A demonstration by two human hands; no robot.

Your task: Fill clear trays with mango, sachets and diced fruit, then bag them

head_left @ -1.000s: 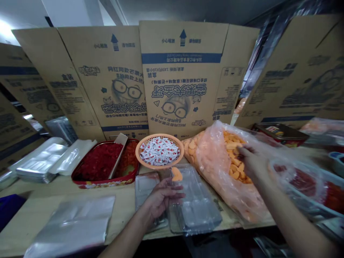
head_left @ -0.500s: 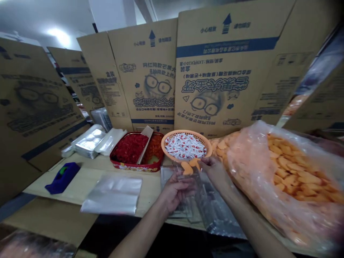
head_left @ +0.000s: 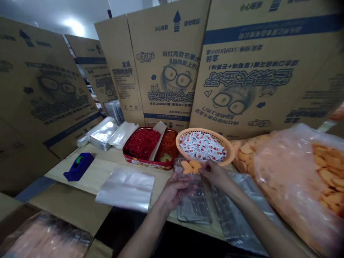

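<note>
Cardboard box flats [head_left: 161, 71] stand upright along the back of the bench [head_left: 107, 168], their print upside down. A big clear bag of orange mango pieces [head_left: 295, 182] slumps on the right, and a red tin tray [head_left: 134, 161] of diced red filling sits at the back. Beside that tin, an orange basket [head_left: 212, 134] holds white sachets [head_left: 202, 146]. Further left are a stack of foil trays [head_left: 103, 136], a blue tape dispenser [head_left: 79, 166] and a flat pile of clear bags [head_left: 125, 190]. Two more clear trays [head_left: 193, 209] lie under the hands. The hands are close together: the left hand [head_left: 176, 190] grips a clear plastic tray [head_left: 180, 165] from below, the right hand [head_left: 215, 173] pinches its edge. Orange pieces [head_left: 188, 166] sit in that tray, just before the basket.
</note>
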